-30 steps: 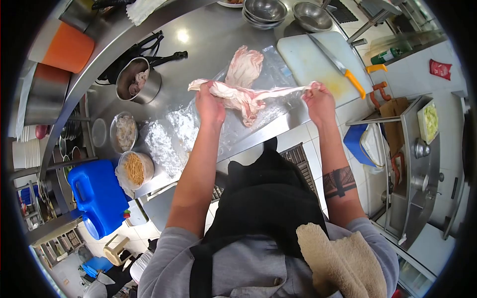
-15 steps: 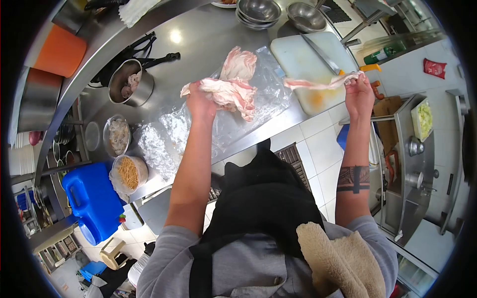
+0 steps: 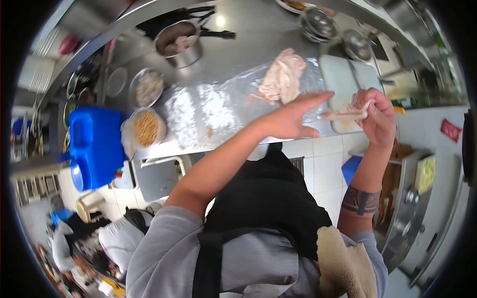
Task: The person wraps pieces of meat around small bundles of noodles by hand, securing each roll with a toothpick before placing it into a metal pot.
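Observation:
My right hand [image 3: 380, 119] is closed on one end of a pale pink strip of meat [image 3: 343, 113], which hangs across the near edge of a white cutting board [image 3: 330, 69]. Nothing is in my left hand [image 3: 293, 118], its fingers stretched out toward the strip and its thumb apart. Just beyond that hand, a larger, crumpled pale sheet of raw meat or skin [image 3: 282, 78] lies on clear plastic [image 3: 223, 102] spread over the steel table. A knife [image 3: 355, 74] rests on the board, its handle partly hidden.
Left on the table are a steel pot [image 3: 189, 55] with meat pieces, a bowl [image 3: 146, 88] of pale food and a tub [image 3: 147, 128] of thin yellowish sticks. Metal bowls [image 3: 318, 25] stand at the back. A blue jug [image 3: 99, 149] is at the table's left end. People bend over at lower left.
My left hand has let go of the large meat sheet, which now lies on the plastic, and has moved right, toward the strip. My right hand still grips the strip. The view has shifted.

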A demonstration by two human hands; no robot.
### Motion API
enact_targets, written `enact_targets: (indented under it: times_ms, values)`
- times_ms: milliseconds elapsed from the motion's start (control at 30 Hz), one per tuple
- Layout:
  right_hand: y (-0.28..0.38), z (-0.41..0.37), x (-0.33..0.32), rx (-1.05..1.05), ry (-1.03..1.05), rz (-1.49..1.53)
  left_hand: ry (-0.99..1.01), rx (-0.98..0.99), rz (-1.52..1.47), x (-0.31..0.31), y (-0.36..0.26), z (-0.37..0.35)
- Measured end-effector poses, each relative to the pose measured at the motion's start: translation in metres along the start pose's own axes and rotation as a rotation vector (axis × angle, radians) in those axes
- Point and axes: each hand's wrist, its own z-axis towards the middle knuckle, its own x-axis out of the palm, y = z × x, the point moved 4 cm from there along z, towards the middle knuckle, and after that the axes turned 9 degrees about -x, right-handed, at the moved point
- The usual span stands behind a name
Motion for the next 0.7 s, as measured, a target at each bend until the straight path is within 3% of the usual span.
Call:
enact_targets:
  times_ms: [33, 100, 167, 267, 333, 467, 600, 700]
  values:
    - [-0.011, 0.011, 0.010, 0.005, 0.033, 0.017, -0.033, -0.011, 0.014, -0.009, 0.002, -0.016]
    - [-0.033, 0.027, 0.032, -0.025, 0.071, -0.154, 0.100, -0.379, -0.224, -0.017, 0.032, -0.054]
    - [-0.067, 0.043, 0.047, 0.038, 0.051, -0.174, -0.022, -0.473, -0.210, -0.036, 0.056, -0.103]
    - [-0.128, 0.075, 0.079, 0.213, -0.007, -0.028, -0.199, -0.564, -0.450, -0.060, 0.066, -0.181]
    - [-0.175, 0.093, 0.096, 0.280, 0.061, -0.011, -0.335, -0.739, -0.615, -0.069, 0.086, -0.227]
    - [-0.248, 0.125, 0.137, 0.367, 0.030, 0.090, -0.536, -0.718, -0.562, -0.075, 0.112, -0.278]
    - [-0.307, 0.165, 0.164, 0.440, 0.091, -0.067, -0.686, -0.707, -0.686, -0.084, 0.117, -0.289]
    - [-0.353, 0.200, 0.171, 0.395, 0.139, -0.342, -0.923, -0.734, -0.394, -0.088, 0.155, -0.292]
